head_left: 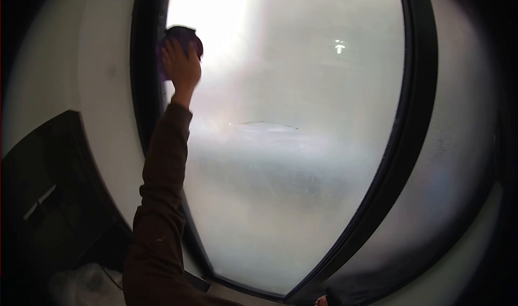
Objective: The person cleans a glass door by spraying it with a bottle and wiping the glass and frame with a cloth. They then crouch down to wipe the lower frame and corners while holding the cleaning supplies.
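Note:
My left hand (183, 65) is raised at the upper left, its back toward me and the arm in a dark brown sleeve. Under the palm and fingers is a dark purple cloth (197, 40), pressed flat near the left edge of a large glass pane (286, 166). Part of the cloth overlaps the black window frame (144, 69). Only a small sliver of my right hand (322, 301) shows at the bottom edge, beside something dark; its fingers are cut off from view.
The pane looks hazy, with faint marks and a thin dark curved line (264, 122) at mid-height. A mesh-like panel (453, 139) stands right of the frame. Dark furniture (48, 187) and a whitish translucent bundle (86, 285) sit at the lower left.

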The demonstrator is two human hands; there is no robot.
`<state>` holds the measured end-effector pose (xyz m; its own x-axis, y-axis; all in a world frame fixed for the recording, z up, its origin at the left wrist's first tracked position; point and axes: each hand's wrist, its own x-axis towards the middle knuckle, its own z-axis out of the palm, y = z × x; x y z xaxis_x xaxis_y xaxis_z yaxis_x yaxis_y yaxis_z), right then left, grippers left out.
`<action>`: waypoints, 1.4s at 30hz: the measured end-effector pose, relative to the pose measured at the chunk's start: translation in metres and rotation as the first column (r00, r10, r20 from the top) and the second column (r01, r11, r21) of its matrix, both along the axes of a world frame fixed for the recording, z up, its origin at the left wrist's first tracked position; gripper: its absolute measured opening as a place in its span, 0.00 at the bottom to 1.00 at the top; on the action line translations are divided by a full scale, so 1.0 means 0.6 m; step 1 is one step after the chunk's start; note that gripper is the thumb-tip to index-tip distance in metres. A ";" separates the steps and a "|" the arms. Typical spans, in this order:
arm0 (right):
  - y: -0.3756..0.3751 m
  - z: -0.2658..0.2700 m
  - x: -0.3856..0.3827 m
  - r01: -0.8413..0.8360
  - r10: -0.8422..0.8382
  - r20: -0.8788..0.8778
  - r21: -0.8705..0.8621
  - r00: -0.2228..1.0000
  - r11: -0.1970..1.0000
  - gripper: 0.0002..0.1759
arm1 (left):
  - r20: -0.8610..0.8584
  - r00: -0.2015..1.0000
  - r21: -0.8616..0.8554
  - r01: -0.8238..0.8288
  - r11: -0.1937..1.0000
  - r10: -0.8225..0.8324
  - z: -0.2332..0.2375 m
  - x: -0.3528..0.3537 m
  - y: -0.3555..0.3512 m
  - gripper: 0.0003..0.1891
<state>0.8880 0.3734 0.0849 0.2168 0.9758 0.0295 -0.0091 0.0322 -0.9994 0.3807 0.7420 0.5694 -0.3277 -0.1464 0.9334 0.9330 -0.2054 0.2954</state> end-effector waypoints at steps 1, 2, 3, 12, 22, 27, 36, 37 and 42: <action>-0.007 0.003 0.001 -0.006 0.006 0.007 -0.001 1.000 1.000 0.25 | 0.069 0.998 0.008 -0.008 1.000 0.007 0.046 0.031 -0.010 0.38; -0.007 -0.013 0.009 -0.049 0.048 -0.063 -0.022 0.997 0.999 0.26 | -0.076 0.997 0.123 -0.012 0.992 0.022 0.078 0.064 0.001 0.37; -0.008 -0.015 0.004 -0.053 0.052 -0.066 -0.020 0.997 0.998 0.27 | -0.214 0.975 0.240 0.001 0.971 0.052 0.099 0.106 0.008 0.35; 0.002 -0.024 -0.059 0.007 -0.008 0.260 0.005 0.966 1.000 0.36 | -0.912 0.007 -0.406 0.134 0.904 -0.410 -0.194 0.415 -0.173 0.36; 0.060 0.368 -0.096 0.113 -0.124 -0.024 0.612 0.992 0.783 0.09 | -0.483 0.875 0.165 0.061 0.984 0.027 0.085 0.243 -0.043 0.36; 0.105 0.500 -0.076 0.162 -0.149 -0.085 0.747 0.985 0.645 0.13 | -0.857 0.439 -0.194 0.213 0.957 -0.272 -0.113 0.403 -0.152 0.36; 0.158 0.623 -0.100 0.179 -0.321 0.010 0.815 0.947 0.551 0.22 | -0.837 0.426 -0.294 0.177 0.939 -0.343 -0.081 0.377 -0.142 0.40; 0.154 0.638 -0.098 0.173 -0.315 0.006 0.826 0.949 0.537 0.21 | -0.799 0.519 -0.241 0.184 0.953 -0.303 -0.033 0.374 -0.121 0.40; 0.169 0.645 -0.106 0.174 -0.348 -0.005 0.873 0.937 0.456 0.20 | -0.633 0.774 0.268 0.199 0.943 0.017 0.162 0.366 0.000 0.35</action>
<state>0.8246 0.4746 0.4720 0.3642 0.3450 0.8651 0.2983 0.8367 -0.4592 0.6005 0.7423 0.6667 0.2783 -0.4546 0.8461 0.8590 -0.2764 -0.4310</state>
